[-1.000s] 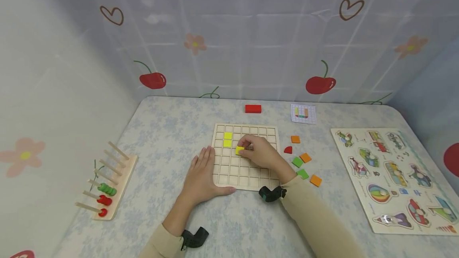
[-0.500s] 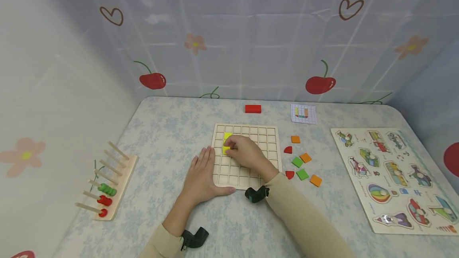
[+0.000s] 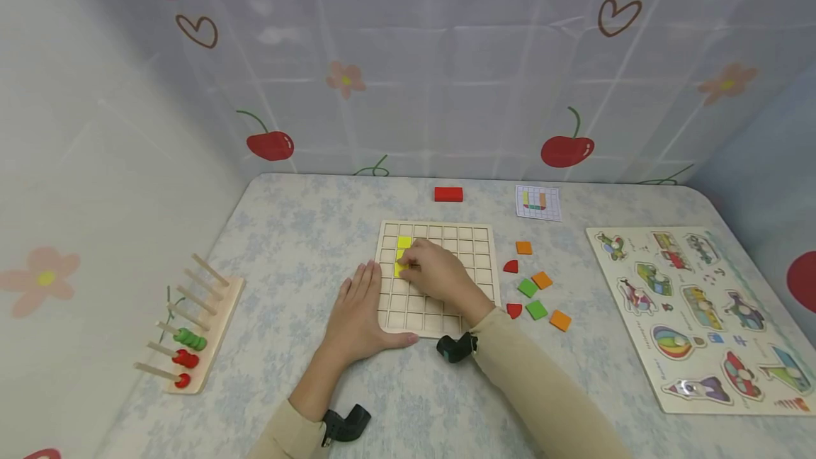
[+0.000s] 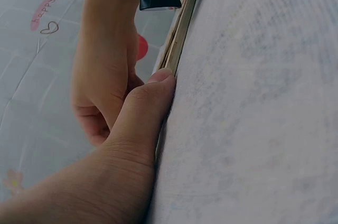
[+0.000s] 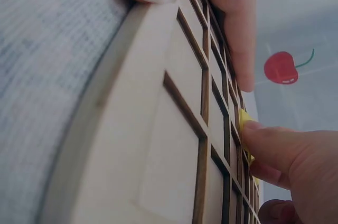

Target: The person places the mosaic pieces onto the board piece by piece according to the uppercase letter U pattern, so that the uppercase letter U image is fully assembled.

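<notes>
A wooden grid board (image 3: 417,320) lies on the table. My left hand (image 3: 352,326) rests flat beside it, straight fingers along its left edge and thumb at the front edge; in the left wrist view the thumb (image 4: 153,100) presses the board's side. Over the board, my right hand (image 3: 441,276) pinches a yellow square tile (image 3: 399,271) at the second column from the left. Fingers partly cover this tile in the head view; the right wrist view shows thumb and fingertips at its yellow edge (image 5: 243,118). Above it in that column sits another yellow tile (image 3: 404,241), with more yellow directly below.
Right of the board lie orange tiles (image 3: 542,280), green tiles (image 3: 527,287) and red quarter-round pieces (image 3: 511,266). Behind are a red block (image 3: 448,194) and a pattern card (image 3: 538,203). A peg stand with beads (image 3: 215,317) is left; a picture puzzle (image 3: 644,346) is right.
My right hand has carried the yellow tile left, from mid-board to the column of yellow tiles. A red piece once hidden by the right wrist now shows. The left hand has stayed put.
</notes>
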Motion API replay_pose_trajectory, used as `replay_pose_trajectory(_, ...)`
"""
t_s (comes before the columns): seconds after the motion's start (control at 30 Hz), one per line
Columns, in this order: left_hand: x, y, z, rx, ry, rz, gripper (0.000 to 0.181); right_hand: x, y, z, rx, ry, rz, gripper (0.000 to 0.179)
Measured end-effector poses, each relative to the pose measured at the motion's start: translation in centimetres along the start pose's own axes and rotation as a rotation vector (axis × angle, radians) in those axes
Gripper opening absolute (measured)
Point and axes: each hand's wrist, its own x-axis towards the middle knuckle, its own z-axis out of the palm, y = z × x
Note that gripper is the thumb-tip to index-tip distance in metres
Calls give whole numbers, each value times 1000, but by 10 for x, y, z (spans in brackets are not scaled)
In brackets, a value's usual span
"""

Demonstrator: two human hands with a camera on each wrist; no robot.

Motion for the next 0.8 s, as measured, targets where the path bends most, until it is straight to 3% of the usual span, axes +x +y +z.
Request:
replay_pose_trajectory(0.2, 0, 1, 0, -9, 10, 5, 142, -7, 1, -5, -37, -22, -35, 19)
replay_pose_trajectory(0.4, 0, 2, 0, -8, 6, -4, 142, -19, 10, -17, 61, 34, -14, 24)
replay_pose_trajectory(0.8, 1, 3, 1, -32, -4, -15, 142, -50, 63, -58, 169, 59, 113, 30)
